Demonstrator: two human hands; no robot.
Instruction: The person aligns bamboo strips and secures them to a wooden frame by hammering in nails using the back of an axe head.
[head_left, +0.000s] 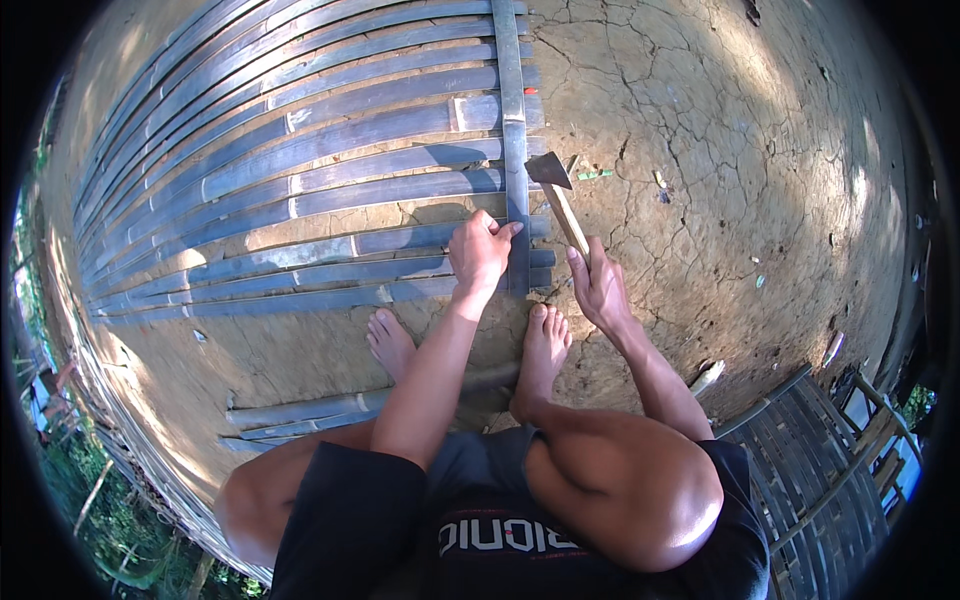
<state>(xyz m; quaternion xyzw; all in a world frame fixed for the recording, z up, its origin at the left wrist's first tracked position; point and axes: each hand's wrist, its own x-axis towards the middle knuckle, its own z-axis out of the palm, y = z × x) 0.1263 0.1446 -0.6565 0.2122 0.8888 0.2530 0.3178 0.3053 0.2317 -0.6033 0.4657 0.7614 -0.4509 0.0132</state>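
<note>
I squat barefoot on cracked dry earth over a mat of dark bamboo slats laid side by side. One cross slat runs away from me over their right ends. My left hand pinches the near part of that cross slat where it lies on the long slats. My right hand grips the wooden handle of a small hatchet, whose metal head points up just right of the cross slat, close to it.
A few loose bamboo slats lie beside my left foot. A woven bamboo panel and frame stand at the lower right. Small scraps dot the earth on the right. Green plants edge the lower left.
</note>
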